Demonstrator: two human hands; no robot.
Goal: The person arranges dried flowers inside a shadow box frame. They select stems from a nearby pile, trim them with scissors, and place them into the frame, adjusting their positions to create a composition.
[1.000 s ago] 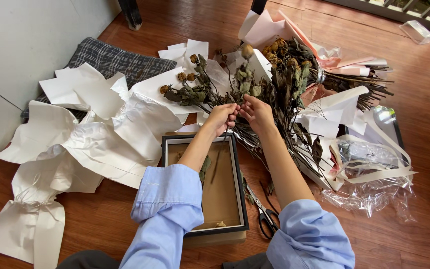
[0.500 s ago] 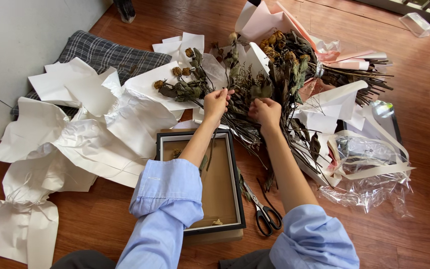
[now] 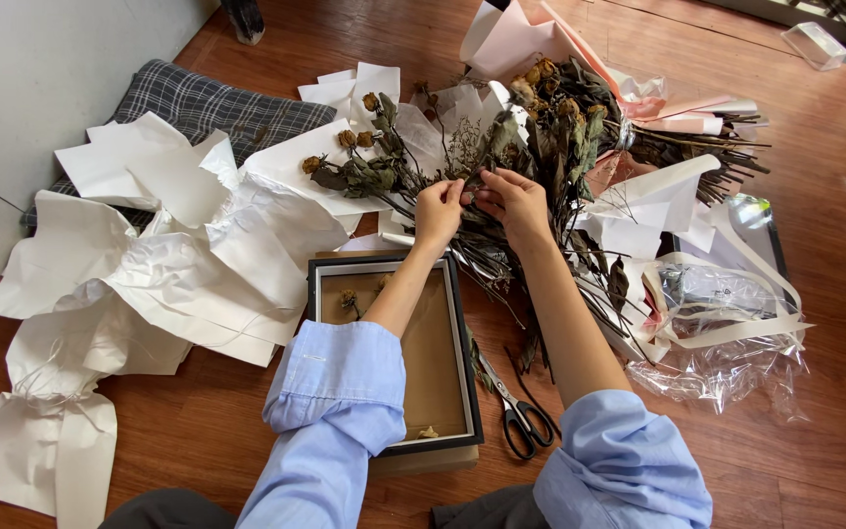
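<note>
A heap of dried roses with brown stems (image 3: 540, 137) lies on white and pink wrapping paper on the wooden floor. My left hand (image 3: 438, 211) and my right hand (image 3: 511, 201) sit close together over the stems, both pinching a dried stem with leaves (image 3: 496, 147) that points away from me. Below my forearms lies a black shadow-box frame (image 3: 462, 333) with a tan backing and a few small dried flowers inside. Black-handled scissors (image 3: 516, 416) rest on the floor just right of the frame.
Crumpled white paper (image 3: 178, 264) covers the floor at left, over a grey plaid cushion (image 3: 217, 108). Clear cellophane and ribbon (image 3: 727, 333) lie at right. A small clear box (image 3: 815, 44) sits at the far top right. A white wall runs along the left.
My hands were apart on the stems and have come back together. The stem they hold now leans to the right.
</note>
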